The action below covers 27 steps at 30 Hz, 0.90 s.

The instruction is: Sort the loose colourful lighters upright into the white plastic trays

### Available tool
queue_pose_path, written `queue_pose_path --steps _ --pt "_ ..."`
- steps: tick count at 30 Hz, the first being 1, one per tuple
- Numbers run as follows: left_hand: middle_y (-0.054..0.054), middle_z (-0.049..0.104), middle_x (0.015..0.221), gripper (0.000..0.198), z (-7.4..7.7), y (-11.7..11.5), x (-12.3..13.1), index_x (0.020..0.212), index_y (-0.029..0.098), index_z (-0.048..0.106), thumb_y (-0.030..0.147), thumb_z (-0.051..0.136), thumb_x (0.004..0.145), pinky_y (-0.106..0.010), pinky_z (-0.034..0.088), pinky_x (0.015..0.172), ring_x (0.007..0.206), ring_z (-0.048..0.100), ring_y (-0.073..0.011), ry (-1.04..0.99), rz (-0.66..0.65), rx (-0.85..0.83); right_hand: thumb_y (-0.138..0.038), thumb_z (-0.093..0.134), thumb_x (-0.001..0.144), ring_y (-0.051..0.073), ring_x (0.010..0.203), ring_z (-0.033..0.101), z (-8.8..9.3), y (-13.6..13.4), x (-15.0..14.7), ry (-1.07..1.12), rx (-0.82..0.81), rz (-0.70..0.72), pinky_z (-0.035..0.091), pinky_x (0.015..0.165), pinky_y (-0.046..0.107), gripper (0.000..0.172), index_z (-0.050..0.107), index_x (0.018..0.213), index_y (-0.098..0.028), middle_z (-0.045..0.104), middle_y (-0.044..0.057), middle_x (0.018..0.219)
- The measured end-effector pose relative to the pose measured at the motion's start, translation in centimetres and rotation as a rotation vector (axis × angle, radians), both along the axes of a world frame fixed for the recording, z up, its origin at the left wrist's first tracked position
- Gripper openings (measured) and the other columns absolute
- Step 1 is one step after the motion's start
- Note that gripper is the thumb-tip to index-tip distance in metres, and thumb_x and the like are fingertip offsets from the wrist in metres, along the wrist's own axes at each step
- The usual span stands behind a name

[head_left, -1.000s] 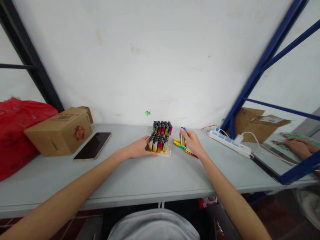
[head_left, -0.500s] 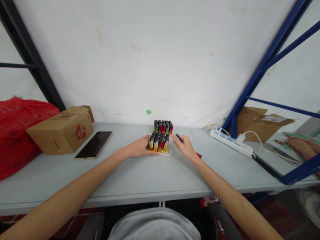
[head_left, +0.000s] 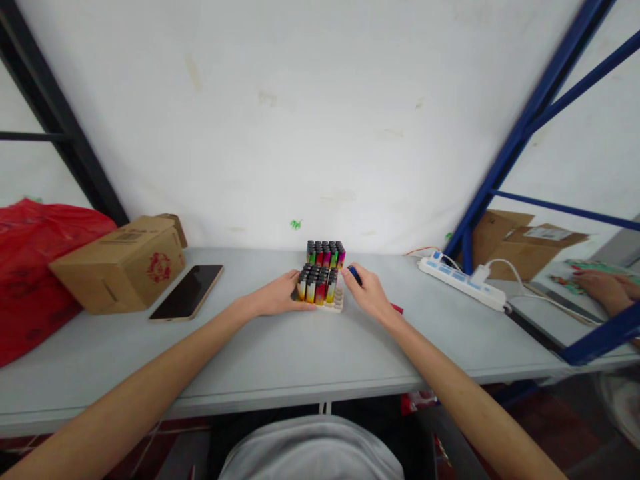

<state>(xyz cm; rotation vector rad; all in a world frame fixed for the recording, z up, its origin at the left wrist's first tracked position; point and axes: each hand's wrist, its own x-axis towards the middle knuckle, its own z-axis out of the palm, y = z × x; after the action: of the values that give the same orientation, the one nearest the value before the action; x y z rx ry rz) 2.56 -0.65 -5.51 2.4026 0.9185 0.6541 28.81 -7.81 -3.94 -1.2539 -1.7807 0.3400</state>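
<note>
Several lighters with black tops (head_left: 320, 291) stand upright in a white tray (head_left: 338, 305), whose right-hand holes are bare. My left hand (head_left: 281, 293) is wrapped round the tray's left side, thumb along the front edge. Just right of the tray, my right hand (head_left: 367, 288) grips a dark blue lighter (head_left: 355, 274), tilted, its lower part hidden by the fingers. Behind the tray stands a second group of colourful lighters (head_left: 326, 255). A red object (head_left: 397, 309) lies on the table, partly hidden by my right wrist.
On the left are a phone (head_left: 188, 292), a cardboard box (head_left: 123, 263) and a red bag (head_left: 45, 277). A white power strip (head_left: 463, 283) with cables lies right, near a blue frame (head_left: 517, 137), an open carton (head_left: 520, 247) and another person's hands (head_left: 607, 287).
The blue lighter in my right hand has tilted a little and shifted slightly left. My left hand stays at the tray. The view has moved slightly.
</note>
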Motion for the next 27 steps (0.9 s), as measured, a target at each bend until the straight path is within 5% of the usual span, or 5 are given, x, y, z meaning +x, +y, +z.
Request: queue_pose_path --steps 8,18,24,27 --pt "-0.012 0.07 0.132 0.084 0.2 -0.1 -0.1 0.142 0.023 0.06 0.068 0.084 0.076 -0.048 0.054 0.11 0.12 0.068 -0.037 0.049 -0.014 0.018 -0.059 0.044 0.108 0.018 0.07 0.051 0.6 -0.3 0.8 -0.319 0.1 0.194 0.038 0.07 0.03 0.049 0.053 0.076 -0.024 0.059 0.002 0.075" --pt "-0.013 0.067 0.138 0.084 0.0 0.1 0.0 0.145 0.024 0.06 0.066 0.084 0.077 -0.05 0.049 0.116 0.128 0.064 -0.0381 0.054 -0.032 0.0 -0.072 0.053 0.101 0.017 0.06 0.057 0.0 0.1 0.4 -0.297 -0.045 0.266 0.038 0.064 0.028 0.058 0.063 0.074 -0.022 0.069 0.003 0.068" --pt "-0.013 0.068 0.135 0.083 0.1 0.0 -0.1 0.144 0.023 0.06 0.065 0.084 0.076 -0.05 0.051 0.113 0.124 0.065 -0.0383 0.067 -0.016 0.006 -0.071 0.061 0.098 0.017 0.057 0.052 -0.5 0.6 0.0 -0.468 -0.045 0.114 0.032 0.061 0.029 0.06 0.063 0.063 -0.022 0.062 0.003 0.06" --pt "-0.013 0.068 0.134 0.081 0.1 0.0 -0.1 0.144 0.024 0.06 0.066 0.083 0.078 -0.05 0.051 0.113 0.124 0.065 -0.0374 0.063 -0.016 -0.002 -0.066 0.047 0.106 0.017 0.058 0.054 -0.1 0.6 1.1 -0.461 -0.037 0.074 0.032 0.062 0.029 0.063 0.063 0.064 -0.022 0.063 0.003 0.062"
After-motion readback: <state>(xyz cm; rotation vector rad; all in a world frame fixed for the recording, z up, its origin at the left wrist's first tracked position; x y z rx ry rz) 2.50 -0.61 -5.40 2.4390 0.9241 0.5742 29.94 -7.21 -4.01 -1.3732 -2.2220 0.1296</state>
